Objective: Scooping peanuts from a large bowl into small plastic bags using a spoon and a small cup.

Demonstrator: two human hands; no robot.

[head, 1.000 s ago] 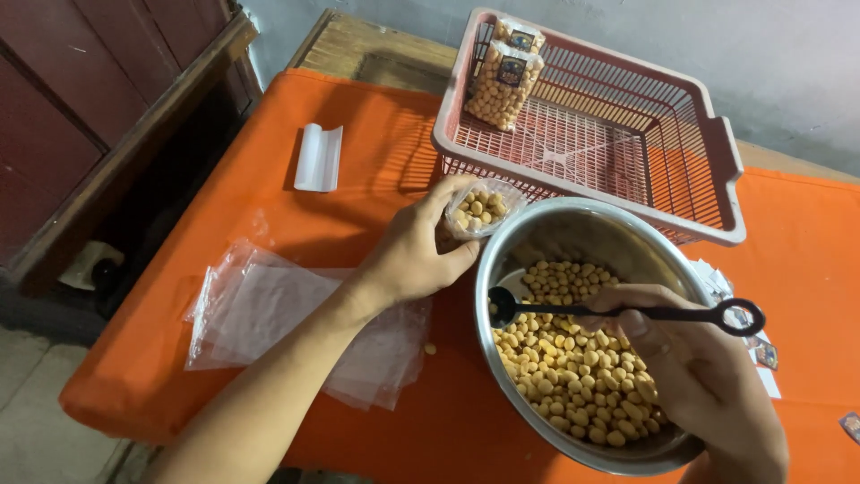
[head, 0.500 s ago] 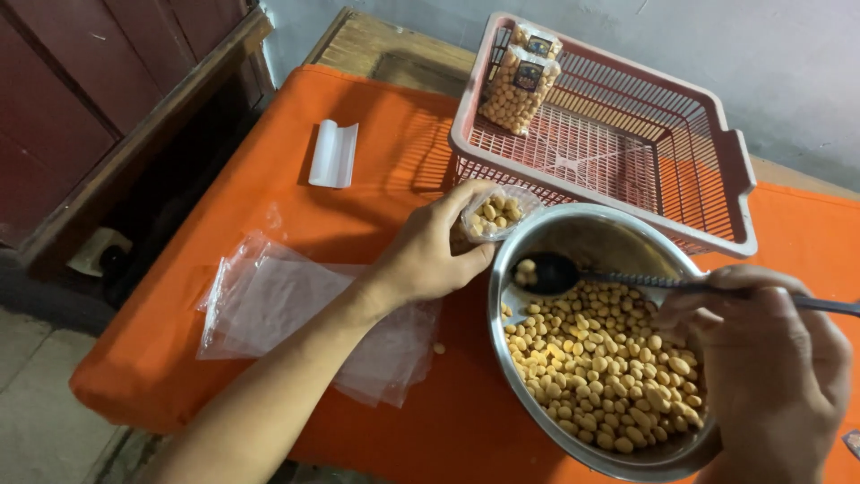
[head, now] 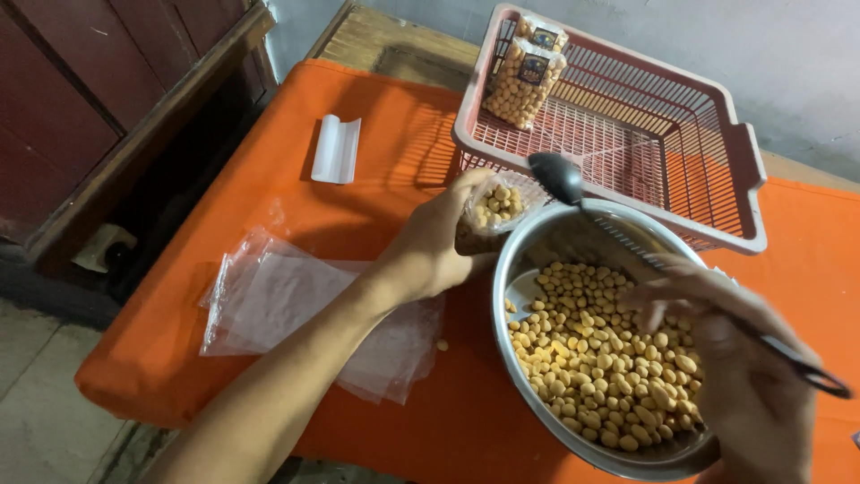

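My left hand (head: 432,244) grips a small clear plastic bag (head: 495,206) partly filled with round yellow snack balls, held at the rim of a steel bowl (head: 518,269). The bowl holds a heap of the same snack balls (head: 605,358). My right hand (head: 730,358) holds the handle of a black long spoon (head: 560,177), whose scoop is lifted above the open bag and the bowl's far rim. What lies in the scoop is hidden.
A red plastic basket (head: 717,143) behind the bowl holds two filled snack bags (head: 524,76). A stack of empty clear bags (head: 287,305) lies on the orange tablecloth (head: 385,134), with a white folded piece (head: 337,148) farther back. A dark wooden bench runs along the left.
The spoon has come up out of the bowl and moved to above the bag. My right hand shifted with it; my left hand keeps the bag at the rim.
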